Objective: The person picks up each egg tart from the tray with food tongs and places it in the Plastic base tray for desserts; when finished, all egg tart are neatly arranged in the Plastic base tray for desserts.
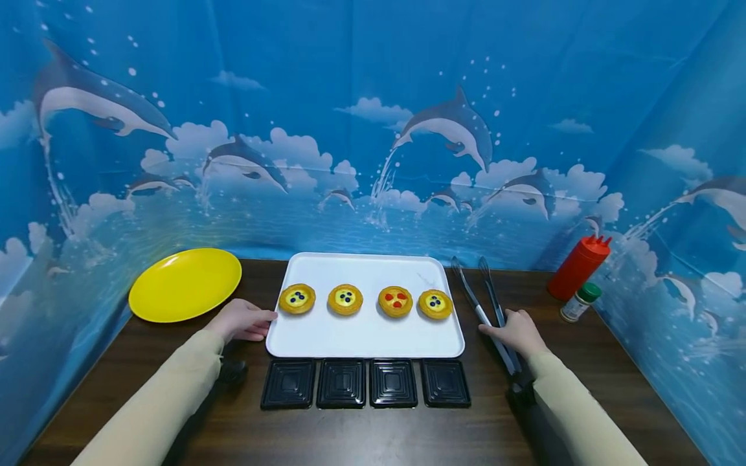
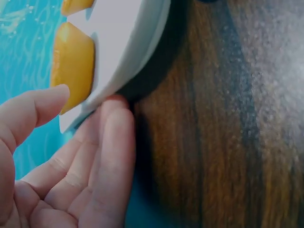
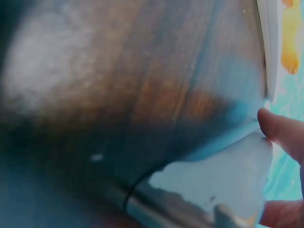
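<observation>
1. Left hand (image 1: 243, 320): fingers loosely extended, touching left rim of white rectangular tray (image 1: 361, 338).
2. Right hand (image 1: 517, 332): grasping silver metal tongs (image 1: 482, 316), right of tray.
3. Four black square plastic dishes (image 1: 342, 383) line tray's near side.

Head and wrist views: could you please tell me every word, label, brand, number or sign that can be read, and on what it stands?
Readable text: none in any of the views.
Label on the green-capped bottle: its print is too small to read.
Red squeeze bottle: no writing visible.
White tray: no writing visible.
</observation>
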Motion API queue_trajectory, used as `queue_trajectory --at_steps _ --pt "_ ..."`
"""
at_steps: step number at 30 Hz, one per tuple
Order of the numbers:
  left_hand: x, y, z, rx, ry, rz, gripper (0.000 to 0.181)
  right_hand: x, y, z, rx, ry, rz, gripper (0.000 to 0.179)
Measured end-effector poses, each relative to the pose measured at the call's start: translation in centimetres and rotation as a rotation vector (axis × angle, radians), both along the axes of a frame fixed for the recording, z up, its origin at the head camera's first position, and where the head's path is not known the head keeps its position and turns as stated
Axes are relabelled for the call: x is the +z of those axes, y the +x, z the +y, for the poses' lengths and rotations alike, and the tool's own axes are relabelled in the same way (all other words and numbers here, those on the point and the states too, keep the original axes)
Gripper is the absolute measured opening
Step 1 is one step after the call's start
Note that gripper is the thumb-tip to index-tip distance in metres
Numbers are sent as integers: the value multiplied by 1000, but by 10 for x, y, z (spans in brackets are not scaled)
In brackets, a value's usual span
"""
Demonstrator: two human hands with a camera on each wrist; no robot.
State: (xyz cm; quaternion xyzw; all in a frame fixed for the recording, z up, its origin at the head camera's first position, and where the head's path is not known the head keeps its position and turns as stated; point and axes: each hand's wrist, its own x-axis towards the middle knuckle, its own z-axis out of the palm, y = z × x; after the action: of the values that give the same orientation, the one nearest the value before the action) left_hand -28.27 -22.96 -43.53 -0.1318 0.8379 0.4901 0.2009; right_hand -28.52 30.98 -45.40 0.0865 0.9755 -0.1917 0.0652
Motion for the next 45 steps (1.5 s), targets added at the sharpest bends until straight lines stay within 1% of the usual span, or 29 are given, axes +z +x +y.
queue_trajectory --at_steps 5,9,13,18,21,27,30,37,40,45 --pt "0 -4 1 24 9 -35 44 3 -3 -2 -9 -7 -5 89" --pt "1 -9 6 34 -2 -41 43 3 -3 -3 -17 -16 5 87" --pt "3 -11 12 42 -45 -24 39 2 -2 -4 -30 6 32 84" --pt "4 -11 16 33 -94 -18 37 2 -3 -8 -59 14 46 73" --pt "5 -12 15 32 -91 -30 38 4 -4 -8 -72 1 37 64" --pt "4 -13 13 44 -68 -60 38 6 -4 -4 -76 -31 13 59" --pt "2 -13 12 48 -60 -67 38 6 -2 0 -72 -45 16 58" --pt "-2 -12 8 56 -51 -63 39 17 4 9 -60 -150 61 58" --pt "-2 -12 6 54 -44 -66 40 19 7 11 -45 -157 81 60" --pt "-2 -12 5 52 -33 -75 41 20 14 18 -35 -134 128 70"
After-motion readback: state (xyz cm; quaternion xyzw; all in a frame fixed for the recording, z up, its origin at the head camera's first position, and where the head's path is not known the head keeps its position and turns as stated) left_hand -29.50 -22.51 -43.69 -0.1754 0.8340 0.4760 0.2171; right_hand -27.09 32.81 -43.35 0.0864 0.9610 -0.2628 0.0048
